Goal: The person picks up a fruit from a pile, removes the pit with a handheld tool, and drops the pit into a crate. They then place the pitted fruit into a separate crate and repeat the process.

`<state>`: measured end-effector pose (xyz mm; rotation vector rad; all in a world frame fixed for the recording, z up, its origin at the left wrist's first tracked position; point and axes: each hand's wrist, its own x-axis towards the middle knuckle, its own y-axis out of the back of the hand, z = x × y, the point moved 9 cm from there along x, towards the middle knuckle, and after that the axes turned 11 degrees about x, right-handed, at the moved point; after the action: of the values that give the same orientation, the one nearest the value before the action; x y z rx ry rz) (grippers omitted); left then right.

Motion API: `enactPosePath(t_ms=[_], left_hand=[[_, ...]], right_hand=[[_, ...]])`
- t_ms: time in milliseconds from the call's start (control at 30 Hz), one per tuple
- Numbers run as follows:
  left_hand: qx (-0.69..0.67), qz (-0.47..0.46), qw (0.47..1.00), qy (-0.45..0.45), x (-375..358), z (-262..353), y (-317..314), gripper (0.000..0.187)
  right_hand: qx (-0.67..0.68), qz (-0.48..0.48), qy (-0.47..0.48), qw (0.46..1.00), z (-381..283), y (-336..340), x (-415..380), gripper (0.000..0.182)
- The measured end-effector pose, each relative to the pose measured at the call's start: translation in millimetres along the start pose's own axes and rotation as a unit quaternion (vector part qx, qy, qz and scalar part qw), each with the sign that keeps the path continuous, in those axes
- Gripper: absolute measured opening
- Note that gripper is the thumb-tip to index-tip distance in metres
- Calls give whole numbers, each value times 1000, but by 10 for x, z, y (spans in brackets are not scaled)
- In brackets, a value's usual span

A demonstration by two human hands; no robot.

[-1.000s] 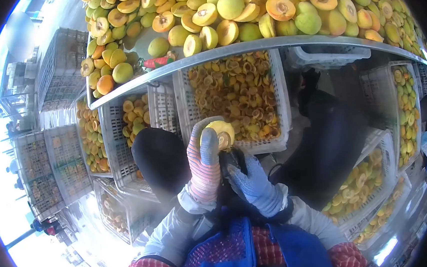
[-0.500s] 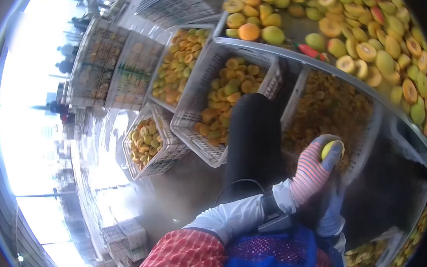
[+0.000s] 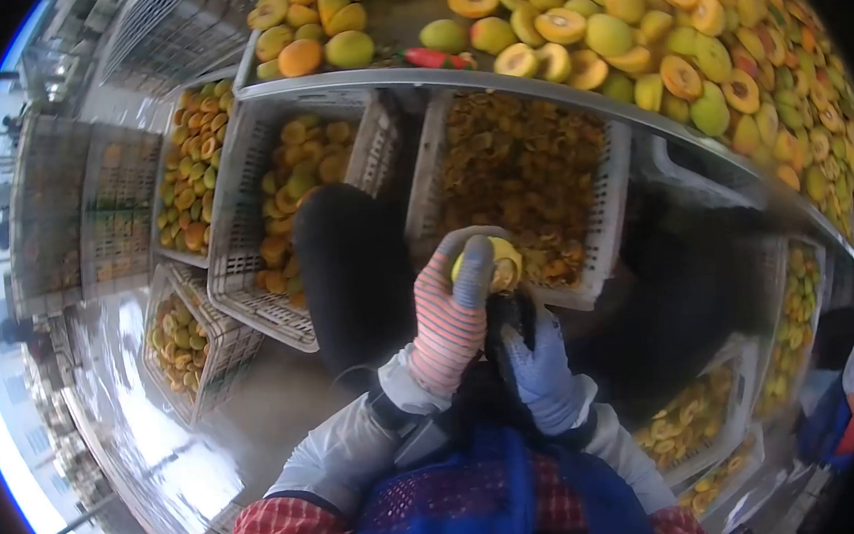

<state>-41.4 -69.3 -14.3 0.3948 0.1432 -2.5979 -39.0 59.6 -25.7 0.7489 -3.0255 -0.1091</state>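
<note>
One yellow fruit [image 3: 506,257], brownish at its exposed centre, in the left grip [image 3: 449,317]; right grip [image 3: 544,373] around a dark object [image 3: 512,318].

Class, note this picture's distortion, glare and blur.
In the head view: distortion bows the silver metal table rim; white glare streaks the grey floor at left; brown fruit scraps look blurred, but stripes on the left pink-striped fabric glove read clearly.

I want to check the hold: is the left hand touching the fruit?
Touching. The head view shows the left hand holding the fruit, gloved thumb pressed against its side.
</note>
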Motion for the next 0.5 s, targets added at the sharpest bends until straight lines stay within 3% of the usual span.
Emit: enactPosePath(t_ms=[167, 333, 433, 500], left_hand=[[12, -18, 1000, 8, -35, 21, -162, 43], [41, -32, 999, 5, -38, 46, -257, 41], [45, -76, 996, 29, -46, -3, -304, 36], [126, -99, 987, -16, -15, 39, -342, 38]], right_hand=[[-20, 19, 33, 999, -158, 123, -18, 55], [-7, 3, 20, 1000, -35, 168, -54, 56], [-70, -39, 41, 996, -114, 209, -105, 55], [35, -71, -15, 997, -58, 203, -71, 56]])
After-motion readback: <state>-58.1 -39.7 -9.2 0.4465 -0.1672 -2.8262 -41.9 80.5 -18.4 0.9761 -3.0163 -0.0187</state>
